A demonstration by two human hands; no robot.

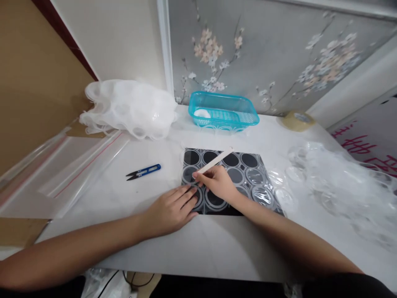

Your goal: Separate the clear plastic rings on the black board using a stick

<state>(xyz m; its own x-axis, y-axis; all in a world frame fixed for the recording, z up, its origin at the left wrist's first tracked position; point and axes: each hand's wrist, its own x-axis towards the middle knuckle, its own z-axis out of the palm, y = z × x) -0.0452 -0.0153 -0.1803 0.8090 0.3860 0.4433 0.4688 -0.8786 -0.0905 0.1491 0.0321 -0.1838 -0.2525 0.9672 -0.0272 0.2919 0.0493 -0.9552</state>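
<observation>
A black sheet (231, 209) with rows of pale rings and a clear shiny film over part of it lies on the white table. My left hand (173, 209) rests flat on its left edge, fingers stretched out. Over the sheet, my right hand (218, 182) is closed on a flat, pale wooden-looking stick (218, 159), which slants up to the right. The fingertips of my right hand are close to a ring near the left side. Blue thread snips (144, 171) lie on the table, left of the sheet.
Behind the sheet stands a turquoise plastic basket (223, 118) with a white round item inside. A heap of white translucent ringed material (130, 107) sits back left, above clear plastic bags (83, 165). On the right are a tape roll (297, 121) and a pile of clear pieces (338, 182).
</observation>
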